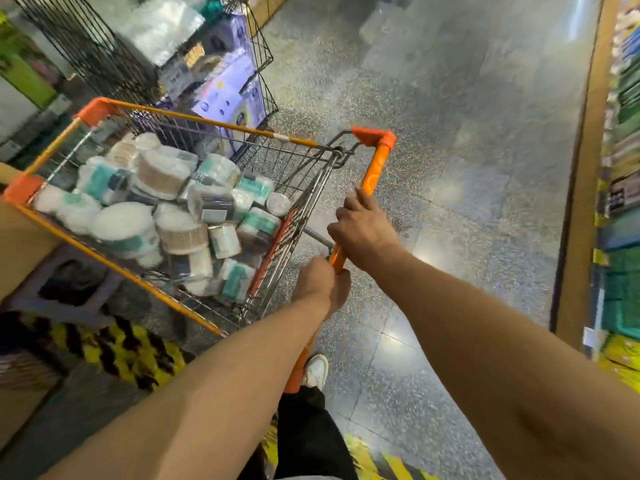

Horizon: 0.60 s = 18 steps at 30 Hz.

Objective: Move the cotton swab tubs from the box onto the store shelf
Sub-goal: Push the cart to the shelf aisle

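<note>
Several cotton swab tubs (166, 174), round and clear with white, teal and brown contents, lie piled in the basket of an orange-framed wire shopping cart (194, 117) at the left centre. My left hand (320, 285) grips the lower part of the cart's orange handle bar (375, 166). Higher on the same bar, my right hand (362, 230) curls round it. A store shelf (623, 188) stocked with goods runs along the right edge, blurred.
A black wire display rack (256, 53) with boxed goods stands just beyond the cart. A cardboard box (17, 237) and a purple stool (69, 282) sit at the left. Yellow-black hazard tape (114, 351) marks the speckled floor (450, 168). My white shoe (317, 370) shows below the handle.
</note>
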Motion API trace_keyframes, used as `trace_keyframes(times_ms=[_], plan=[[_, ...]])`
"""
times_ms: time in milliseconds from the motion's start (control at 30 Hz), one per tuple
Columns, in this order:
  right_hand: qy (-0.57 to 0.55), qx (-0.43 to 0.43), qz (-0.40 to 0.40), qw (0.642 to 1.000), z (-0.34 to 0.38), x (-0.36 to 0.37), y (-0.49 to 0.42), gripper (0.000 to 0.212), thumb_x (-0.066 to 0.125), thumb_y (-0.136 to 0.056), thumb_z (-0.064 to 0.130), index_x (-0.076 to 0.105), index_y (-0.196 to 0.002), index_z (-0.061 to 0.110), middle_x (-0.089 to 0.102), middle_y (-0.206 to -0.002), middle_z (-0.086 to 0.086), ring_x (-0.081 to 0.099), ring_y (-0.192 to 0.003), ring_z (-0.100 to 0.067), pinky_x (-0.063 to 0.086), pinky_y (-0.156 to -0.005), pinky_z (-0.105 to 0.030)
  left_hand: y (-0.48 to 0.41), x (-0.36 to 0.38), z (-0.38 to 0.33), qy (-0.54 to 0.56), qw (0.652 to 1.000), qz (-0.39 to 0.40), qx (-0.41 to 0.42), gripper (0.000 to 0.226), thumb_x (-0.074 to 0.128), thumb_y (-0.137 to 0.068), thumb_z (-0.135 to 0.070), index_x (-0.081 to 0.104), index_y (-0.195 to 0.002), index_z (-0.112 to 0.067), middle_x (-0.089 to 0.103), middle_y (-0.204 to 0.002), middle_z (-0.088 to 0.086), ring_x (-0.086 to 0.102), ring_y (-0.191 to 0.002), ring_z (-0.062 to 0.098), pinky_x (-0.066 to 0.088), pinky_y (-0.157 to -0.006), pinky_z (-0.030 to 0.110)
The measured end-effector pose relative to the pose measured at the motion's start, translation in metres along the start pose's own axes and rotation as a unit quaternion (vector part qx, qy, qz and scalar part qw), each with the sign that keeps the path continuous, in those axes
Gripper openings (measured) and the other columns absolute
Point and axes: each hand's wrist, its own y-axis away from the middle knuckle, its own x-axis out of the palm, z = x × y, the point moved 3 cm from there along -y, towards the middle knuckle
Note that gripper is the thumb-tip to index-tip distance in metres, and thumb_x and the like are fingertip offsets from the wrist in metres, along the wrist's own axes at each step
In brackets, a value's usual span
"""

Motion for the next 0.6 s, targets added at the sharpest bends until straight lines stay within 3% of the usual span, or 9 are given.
trace_keyframes(times_ms=[133, 300, 433, 500, 600], plan=[[-0.020, 0.025, 0.007, 0.999, 0.031, 0.000, 0.034, 0.024, 0.073, -0.085, 0.028, 0.071, -0.109, 0.028, 0.065, -0.109, 0.001, 0.045, -0.128, -0.028, 0.010, -0.124, -0.056, 0.034, -0.001, 0.028, -0.031, 0.999, 0.015, 0.032, 0.019, 0.060, -0.095, -0.033, 0.062, -0.084, -0.017, 0.063, -0.080, 0.003, 0.057, -0.067, 0.019, 0.041, -0.058, 0.027], [-0.040, 0.077, 0.030, 0.996, 0.087, 0.005, 0.086, 0.024, 0.070, -0.088, 0.029, 0.070, -0.111, 0.030, 0.064, -0.111, 0.002, 0.040, -0.132, -0.028, 0.007, -0.124, -0.055, 0.074, 0.001, 0.085, -0.007, 0.997, 0.062, 0.045, 0.016, 0.059, -0.095, -0.028, 0.058, -0.086, -0.015, 0.068, -0.091, 0.011, 0.066, -0.088, 0.028, 0.056, -0.088, 0.044], [-0.042, 0.120, 0.044, 0.991, 0.145, 0.007, 0.136, 0.022, 0.067, -0.089, 0.031, 0.070, -0.111, 0.030, 0.064, -0.111, 0.003, 0.039, -0.131, -0.027, 0.009, -0.124, -0.054, 0.113, -0.002, 0.143, -0.065, 0.990, 0.085, 0.097, 0.025, 0.061, -0.095, -0.033, 0.065, -0.100, -0.008, 0.070, -0.092, 0.010, 0.069, -0.086, 0.030, 0.059, -0.080, 0.038], [-0.051, 0.132, 0.052, 0.989, 0.182, 0.007, 0.167, 0.021, 0.066, -0.089, 0.033, 0.071, -0.109, 0.030, 0.065, -0.109, 0.003, 0.042, -0.128, -0.027, 0.010, -0.123, -0.054, 0.140, -0.007, 0.176, -0.096, 0.984, 0.107, 0.108, 0.022, 0.061, -0.096, -0.032, 0.063, -0.092, -0.011, 0.066, -0.083, 0.007, 0.067, -0.079, 0.027, 0.054, -0.068, 0.032], [-0.053, 0.150, 0.043, 0.986, 0.223, 0.008, 0.201, 0.020, 0.066, -0.088, 0.033, 0.072, -0.106, 0.028, 0.067, -0.103, 0.002, 0.046, -0.120, -0.029, 0.017, -0.119, -0.055, 0.168, -0.014, 0.212, -0.141, 0.977, 0.107, 0.120, 0.027, 0.066, -0.093, -0.033, 0.052, -0.079, -0.014, 0.069, -0.088, 0.012, 0.068, -0.083, 0.031, 0.050, -0.067, 0.031]])
